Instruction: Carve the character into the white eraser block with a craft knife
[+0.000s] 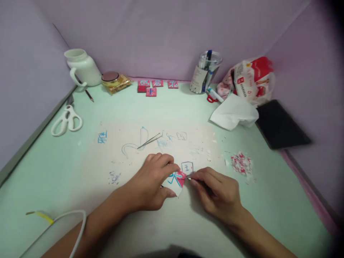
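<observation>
In the middle of the desk my left hand [154,181] grips a small square tile [176,182] by its edges, thumb below and fingers above. The tile's face is partly pink and partly white, with blue character strokes; fingers cover some of it. From the right, my right hand [219,190] is closed in a pinch on a thin tool [189,178]. Only its small shiny tip shows, at the tile's right corner, so its kind is unclear. Metal tweezers [148,141] lie just beyond my left hand. A square [187,167] with a character inside is drawn on the surface behind the tile.
Pink tiles [157,83] lie along the back, near a white mug [86,70] and pen cup [205,73]. White scissors [67,120] lie left. A tissue [233,113], black tablet-like slab [282,123] and pink-white shavings [242,164] are right. A white cable [84,225] crosses my left forearm.
</observation>
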Demonstrator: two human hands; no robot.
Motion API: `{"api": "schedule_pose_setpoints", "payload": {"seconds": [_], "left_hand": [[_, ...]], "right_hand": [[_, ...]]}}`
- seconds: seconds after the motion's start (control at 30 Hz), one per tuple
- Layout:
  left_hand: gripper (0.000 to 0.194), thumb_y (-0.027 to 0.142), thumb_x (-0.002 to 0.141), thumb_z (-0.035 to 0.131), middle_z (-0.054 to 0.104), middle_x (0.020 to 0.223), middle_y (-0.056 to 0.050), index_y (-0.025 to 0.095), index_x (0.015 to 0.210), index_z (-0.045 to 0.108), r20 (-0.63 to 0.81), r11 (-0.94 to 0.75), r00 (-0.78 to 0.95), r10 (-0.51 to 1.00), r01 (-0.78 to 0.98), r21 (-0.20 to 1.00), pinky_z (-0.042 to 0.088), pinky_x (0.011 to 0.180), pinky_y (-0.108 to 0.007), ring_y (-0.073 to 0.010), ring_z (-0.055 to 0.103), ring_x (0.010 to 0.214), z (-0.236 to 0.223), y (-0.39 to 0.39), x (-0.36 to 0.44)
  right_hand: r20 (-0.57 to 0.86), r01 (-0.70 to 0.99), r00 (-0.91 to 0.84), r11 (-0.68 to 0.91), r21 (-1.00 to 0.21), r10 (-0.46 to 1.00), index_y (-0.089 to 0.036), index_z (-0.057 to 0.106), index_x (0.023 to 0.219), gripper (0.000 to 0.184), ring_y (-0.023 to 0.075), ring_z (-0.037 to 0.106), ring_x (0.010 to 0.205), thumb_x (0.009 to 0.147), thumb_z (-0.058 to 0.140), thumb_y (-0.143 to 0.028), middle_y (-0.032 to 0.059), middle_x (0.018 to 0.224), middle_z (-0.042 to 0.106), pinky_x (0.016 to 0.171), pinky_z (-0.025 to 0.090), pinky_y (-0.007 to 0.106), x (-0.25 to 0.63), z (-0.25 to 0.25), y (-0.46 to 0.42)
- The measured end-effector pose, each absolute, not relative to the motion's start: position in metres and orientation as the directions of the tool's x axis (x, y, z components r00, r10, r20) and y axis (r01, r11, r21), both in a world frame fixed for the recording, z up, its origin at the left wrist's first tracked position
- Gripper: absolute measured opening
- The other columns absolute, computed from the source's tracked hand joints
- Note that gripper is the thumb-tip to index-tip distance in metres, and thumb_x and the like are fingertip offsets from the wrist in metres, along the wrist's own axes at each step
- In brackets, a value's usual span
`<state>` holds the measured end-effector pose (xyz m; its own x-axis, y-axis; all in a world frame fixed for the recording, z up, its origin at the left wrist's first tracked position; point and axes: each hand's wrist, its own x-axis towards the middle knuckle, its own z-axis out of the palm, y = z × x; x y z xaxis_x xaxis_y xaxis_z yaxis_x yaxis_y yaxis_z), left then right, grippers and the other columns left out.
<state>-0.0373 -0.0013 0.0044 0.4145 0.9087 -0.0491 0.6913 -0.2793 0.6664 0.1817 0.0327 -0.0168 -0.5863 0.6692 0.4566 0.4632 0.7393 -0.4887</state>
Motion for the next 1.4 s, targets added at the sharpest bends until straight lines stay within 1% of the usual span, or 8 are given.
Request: {"api": "schedule_pose_setpoints", "payload": {"seconds": [0.13,0.2,0.33,0.47,0.7,0.97,1.4], "left_hand": [[0.042,0.017,0.069,0.069,0.05,0.108,-0.007,0.019,0.109,0.055,-0.06,-0.284,0.442,0.895,0.668,0.687,0.032,0.092,-0.044,-0.0248,0.045,0.1,0.005,-0.002,-0.041],[0.041,0.016,0.07,0.067,0.05,0.107,-0.007,0.019,0.109,0.055,-0.062,-0.285,0.451,0.89,0.658,0.697,0.033,0.092,-0.045,-0.0246,0.045,0.099,0.005,-0.003,-0.042],[0.04,0.016,0.07,0.065,0.049,0.107,-0.006,0.02,0.108,0.056,-0.054,-0.288,0.454,0.889,0.648,0.705,0.033,0.09,-0.044,-0.0242,0.045,0.098,0.004,-0.005,-0.043],[0.04,0.016,0.07,0.066,0.049,0.105,-0.005,0.021,0.108,0.056,-0.038,-0.302,0.46,0.887,0.641,0.705,0.033,0.09,-0.044,-0.0237,0.045,0.098,0.002,-0.004,-0.044],[0.039,0.018,0.071,0.067,0.05,0.105,-0.005,0.021,0.109,0.056,-0.008,-0.322,0.453,0.891,0.644,0.694,0.034,0.089,-0.044,-0.0236,0.046,0.098,0.0,-0.005,-0.043],[0.037,0.018,0.072,0.065,0.05,0.104,-0.005,0.022,0.108,0.057,-0.018,-0.307,0.442,0.897,0.651,0.694,0.034,0.09,-0.044,-0.0236,0.046,0.098,-0.001,-0.002,-0.043],[0.036,0.017,0.072,0.065,0.05,0.105,-0.005,0.021,0.107,0.057,-0.023,-0.297,0.437,0.899,0.649,0.7,0.035,0.089,-0.045,-0.0241,0.045,0.097,0.0,-0.004,-0.043]], "right_hand": [[0.379,0.481,-0.547,0.65,-0.588,0.747,-0.018,0.062,0.092,0.015,0.0098,0.058,0.062,0.08,0.059,-0.008,0.001,0.075,0.064,0.053,0.044,0.021,0.179,-0.014,0.024],[0.349,0.505,-0.522,0.612,-0.609,0.778,-0.017,0.063,0.092,0.016,0.0099,0.059,0.064,0.08,0.059,-0.008,0.0017,0.077,0.065,0.054,0.046,0.021,0.178,-0.013,0.02],[0.362,0.542,-0.502,0.611,-0.576,0.786,-0.016,0.064,0.089,0.015,0.0113,0.061,0.067,0.078,0.061,-0.007,0.0032,0.077,0.066,0.057,0.048,0.022,0.177,-0.012,0.015],[0.399,0.523,-0.525,0.655,-0.545,0.751,-0.015,0.063,0.089,0.019,0.0112,0.061,0.066,0.074,0.065,-0.005,0.003,0.076,0.067,0.057,0.049,0.022,0.176,-0.012,0.014],[0.439,0.567,-0.518,0.679,-0.466,0.734,-0.014,0.066,0.088,0.017,0.0116,0.062,0.066,0.072,0.068,-0.006,0.0043,0.076,0.068,0.058,0.05,0.023,0.176,-0.014,0.011],[0.442,0.584,-0.518,0.68,-0.443,0.732,-0.014,0.067,0.087,0.015,0.0117,0.064,0.067,0.073,0.068,-0.007,0.0046,0.077,0.069,0.059,0.051,0.022,0.174,-0.015,0.012],[0.446,0.607,-0.528,0.689,-0.396,0.722,-0.016,0.067,0.089,0.015,0.0132,0.064,0.066,0.075,0.065,-0.008,0.0051,0.079,0.07,0.057,0.051,0.024,0.178,-0.013,0.01]]}}
